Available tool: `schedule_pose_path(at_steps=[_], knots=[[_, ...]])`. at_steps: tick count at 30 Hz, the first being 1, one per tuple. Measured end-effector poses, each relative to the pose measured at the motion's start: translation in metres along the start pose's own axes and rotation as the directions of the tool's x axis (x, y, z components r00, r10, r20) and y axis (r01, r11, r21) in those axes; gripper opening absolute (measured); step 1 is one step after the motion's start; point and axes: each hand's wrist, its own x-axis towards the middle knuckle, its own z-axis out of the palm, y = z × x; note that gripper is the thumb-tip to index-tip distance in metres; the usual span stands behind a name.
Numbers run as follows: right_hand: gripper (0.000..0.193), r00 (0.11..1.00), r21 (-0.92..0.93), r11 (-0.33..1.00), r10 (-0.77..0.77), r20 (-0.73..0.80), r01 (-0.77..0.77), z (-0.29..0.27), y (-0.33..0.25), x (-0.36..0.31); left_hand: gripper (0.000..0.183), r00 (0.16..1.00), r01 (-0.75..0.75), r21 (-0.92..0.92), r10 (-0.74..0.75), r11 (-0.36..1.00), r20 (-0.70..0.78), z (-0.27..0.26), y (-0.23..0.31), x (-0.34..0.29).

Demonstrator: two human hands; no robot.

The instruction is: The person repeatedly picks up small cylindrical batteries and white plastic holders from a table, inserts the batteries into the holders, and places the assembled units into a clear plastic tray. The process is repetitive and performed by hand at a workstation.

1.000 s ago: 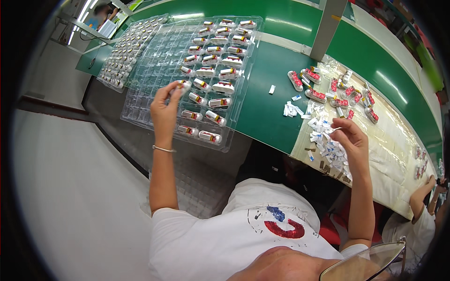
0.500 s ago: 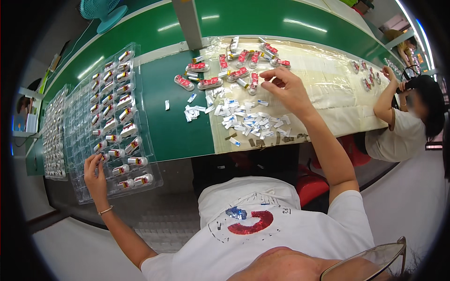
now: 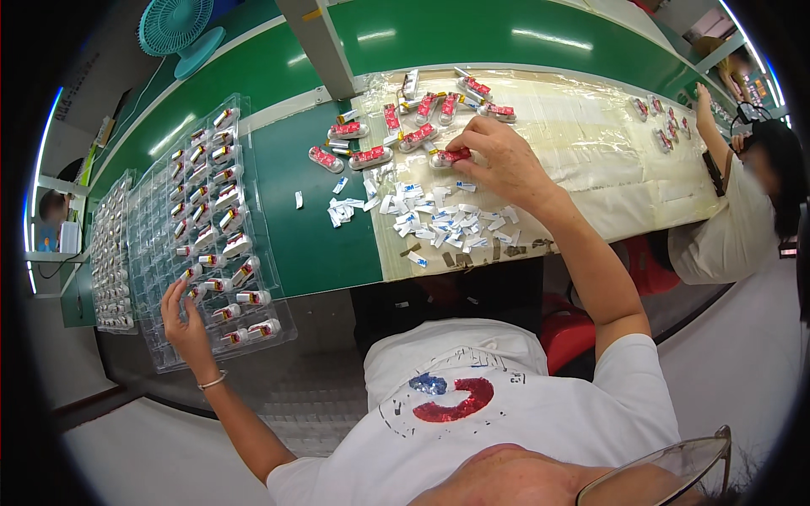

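Spanning the view, the green bench carries a pale, film-covered sheet on its right part and a clear moulded tray at its left, with rounded white units in the tray's right-hand columns; the right hand reaches over the sheet, its thumb and forefinger pinching the right end of a red-topped unit, which is at the sheet's left part, lying on it or just above it, too small to tell which; the left hand is at the tray's near part, fingertips beside a white unit, and whether they grasp it or merely touch it I cannot tell; the red-topped unit should be light and stiff, its shell probably smooth enough to slip and perhaps easily scuffed, so its rounded sides look the safest hold; it is oblong with rounded ends, red above, whitish or clear around the rim, with a fleck of yellow near its left end; similar red-topped pieces lie scattered beyond and to its left; smallest of all, white slips, some marked blue, are heaped nearer the person.
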Motion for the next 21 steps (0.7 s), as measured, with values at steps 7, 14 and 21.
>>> schedule_pose_path(at_steps=[7,14,21], knots=[[0.021,0.998,0.337,0.94,-0.028,-0.061,0.047,0.002,-0.053,-0.01,0.026,0.785,0.599,-0.75,-0.022,0.281,0.619,0.056,0.219,-0.014],[0.027,0.973,0.221,0.951,-0.193,-0.127,0.217,0.012,-0.085,-0.028,0.039,0.733,0.663,-0.692,0.061,-0.286,0.677,0.122,0.274,-0.008],[0.027,0.993,0.538,0.84,-0.011,-0.121,0.075,0.001,-0.073,-0.021,0.045,0.779,0.623,-0.78,0.121,-0.051,0.615,0.106,0.275,-0.006]])
